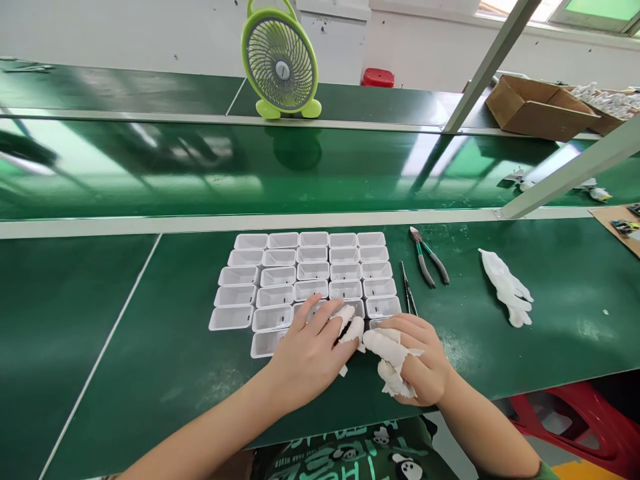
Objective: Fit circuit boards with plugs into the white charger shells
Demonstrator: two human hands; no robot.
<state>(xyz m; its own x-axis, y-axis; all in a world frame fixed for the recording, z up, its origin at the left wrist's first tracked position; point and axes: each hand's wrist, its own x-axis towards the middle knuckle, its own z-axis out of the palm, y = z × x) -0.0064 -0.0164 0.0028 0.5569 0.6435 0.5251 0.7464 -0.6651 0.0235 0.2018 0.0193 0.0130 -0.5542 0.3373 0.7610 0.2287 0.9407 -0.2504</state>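
Note:
Rows of small white plastic boxes (313,255), open at the top, stand side by side on the green table; some show a small dark mark inside. Over the nearest boxes lies my left hand (310,347), its fingers apart and two of them wrapped in white tape. Beside it, at the front right corner of the boxes, my right hand (413,357) is curled, with white wrapping on its thumb and fingers. Whatever its fingertips may hold is too small or hidden to make out.
Right of the boxes lie tweezers (409,290), green-handled cutters (427,257) and a white glove (507,287). Slanted metal posts (570,167) rise at the right. Behind are a green fan (281,63) and a cardboard box (540,107). A red stool (580,427) stands at lower right.

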